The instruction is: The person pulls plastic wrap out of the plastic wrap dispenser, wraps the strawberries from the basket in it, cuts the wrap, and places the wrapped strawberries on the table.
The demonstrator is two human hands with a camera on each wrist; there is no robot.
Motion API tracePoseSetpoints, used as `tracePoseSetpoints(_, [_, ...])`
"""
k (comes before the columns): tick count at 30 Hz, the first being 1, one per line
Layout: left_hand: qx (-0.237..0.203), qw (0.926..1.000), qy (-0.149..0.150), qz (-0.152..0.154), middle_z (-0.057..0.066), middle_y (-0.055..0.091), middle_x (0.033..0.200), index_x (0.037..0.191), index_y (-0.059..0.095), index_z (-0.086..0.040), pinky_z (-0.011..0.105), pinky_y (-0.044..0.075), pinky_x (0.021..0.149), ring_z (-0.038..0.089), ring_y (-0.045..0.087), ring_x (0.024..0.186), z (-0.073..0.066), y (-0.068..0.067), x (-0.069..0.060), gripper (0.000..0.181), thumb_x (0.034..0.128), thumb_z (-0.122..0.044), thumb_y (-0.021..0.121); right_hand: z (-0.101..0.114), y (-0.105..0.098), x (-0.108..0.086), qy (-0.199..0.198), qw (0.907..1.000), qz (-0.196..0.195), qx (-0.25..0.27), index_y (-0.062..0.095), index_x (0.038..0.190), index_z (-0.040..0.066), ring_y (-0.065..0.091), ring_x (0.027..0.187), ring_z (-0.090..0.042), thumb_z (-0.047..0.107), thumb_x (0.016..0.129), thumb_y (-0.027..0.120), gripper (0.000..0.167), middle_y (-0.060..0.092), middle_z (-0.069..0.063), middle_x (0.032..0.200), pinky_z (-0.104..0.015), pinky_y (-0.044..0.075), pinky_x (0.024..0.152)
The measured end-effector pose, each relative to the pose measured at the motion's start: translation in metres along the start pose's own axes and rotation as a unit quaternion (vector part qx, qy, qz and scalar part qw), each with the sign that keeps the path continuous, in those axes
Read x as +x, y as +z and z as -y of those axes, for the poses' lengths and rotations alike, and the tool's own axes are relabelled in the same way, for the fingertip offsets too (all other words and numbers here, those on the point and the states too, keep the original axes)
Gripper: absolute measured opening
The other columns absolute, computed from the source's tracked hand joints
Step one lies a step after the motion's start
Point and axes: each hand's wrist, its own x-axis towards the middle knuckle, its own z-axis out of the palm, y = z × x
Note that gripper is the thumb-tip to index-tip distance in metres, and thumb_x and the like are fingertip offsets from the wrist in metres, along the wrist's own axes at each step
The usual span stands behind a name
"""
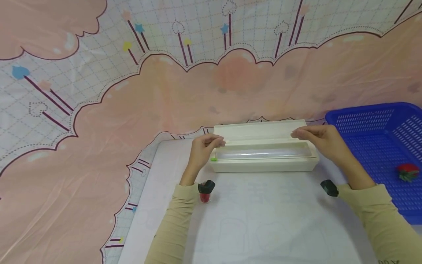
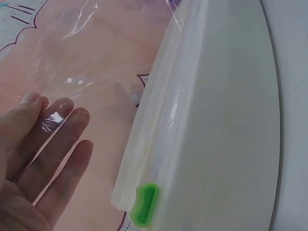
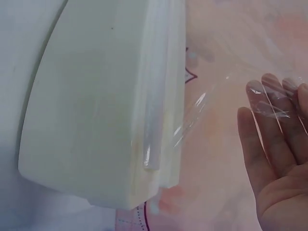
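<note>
The clear film (image 2: 77,79) lay stretched between the two hands above the far edge of the worktop (image 1: 263,220), one side of it caught in each grip. The left hand (image 1: 204,148) pinched it between thumb and fingertips just beyond the left end of the white dispenser box (image 1: 263,167); its other fingers were spread nearly straight, with shiny creases of film lying across them in the left wrist view. The right hand (image 1: 321,141) pinched the other side near the box's right end, the film wrinkled over its fingertips and slanting back toward the box. The box stood along the worktop's far edge, right of the far left corner, its long side facing the near edge and its lid (image 1: 257,131) open behind it. Inside, the film roll (image 1: 260,153) lay lengthwise, below the level of both hands, and a green tab (image 2: 146,204) sat at the left end, near the left hand. Along the worktop's right side was a blue basket (image 1: 369,146) with a red strawberry (image 1: 408,172) in it.
</note>
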Motion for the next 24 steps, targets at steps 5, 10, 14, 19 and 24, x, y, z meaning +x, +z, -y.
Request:
tracePoseSetpoints(5, [0.003, 1.0000, 0.007, -0.002, 0.022, 0.074, 0.094, 0.103, 0.071, 0.008, 0.035, 0.058, 0.085, 0.035, 0.073, 0.088, -0.008, -0.002, -0.001, 0.018, 0.0959, -0.007, 0.063, 0.004, 0.001, 0.004, 0.004, 0.9999, -0.010, 0.005, 0.072, 0.113, -0.001, 0.066, 0.094, 0.007, 0.020, 0.100, 0.060, 0.027, 0.076, 0.010, 0.097, -0.008, 0.049, 0.082])
tracePoseSetpoints(10, [-0.014, 0.9992, 0.035, -0.012, 0.021, 0.074, 0.092, 0.101, 0.070, 0.009, 0.030, 0.059, 0.081, 0.030, 0.073, 0.085, -0.016, -0.004, -0.001, 0.017, 0.0958, -0.006, 0.063, 0.007, -0.002, 0.004, -0.009, 0.9995, -0.020, 0.025, 0.071, 0.113, -0.004, 0.069, 0.091, 0.003, 0.016, 0.101, 0.059, 0.027, 0.076, 0.010, 0.095, -0.010, 0.051, 0.081])
tracePoseSetpoints(14, [-0.035, 0.9982, 0.046, -0.016, 0.023, 0.073, 0.092, 0.100, 0.071, 0.007, 0.029, 0.059, 0.080, 0.031, 0.073, 0.084, -0.007, -0.004, 0.005, 0.014, 0.0951, -0.004, 0.063, 0.006, -0.006, 0.003, -0.002, 0.9990, -0.025, 0.037, 0.069, 0.116, -0.006, 0.069, 0.091, 0.002, 0.016, 0.101, 0.058, 0.029, 0.076, 0.013, 0.094, -0.011, 0.052, 0.081])
tracePoseSetpoints(19, [-0.051, 0.9972, 0.052, -0.017, 0.024, 0.073, 0.094, 0.101, 0.071, 0.007, 0.030, 0.059, 0.079, 0.034, 0.073, 0.085, -0.012, -0.004, 0.006, 0.015, 0.0949, -0.005, 0.064, 0.007, -0.011, 0.002, 0.013, 0.9994, -0.020, 0.025, 0.069, 0.116, -0.003, 0.069, 0.094, 0.001, 0.023, 0.101, 0.058, 0.032, 0.076, 0.010, 0.098, -0.011, 0.052, 0.081])
tracePoseSetpoints(24, [-0.057, 0.9962, 0.062, -0.023, 0.021, 0.074, 0.092, 0.100, 0.071, 0.005, 0.030, 0.060, 0.078, 0.023, 0.073, 0.082, -0.015, -0.006, 0.006, 0.016, 0.0945, -0.008, 0.066, 0.009, -0.013, 0.002, 0.009, 0.9996, -0.017, 0.022, 0.069, 0.117, -0.003, 0.069, 0.093, 0.000, 0.022, 0.102, 0.057, 0.032, 0.076, 0.010, 0.099, -0.012, 0.053, 0.080])
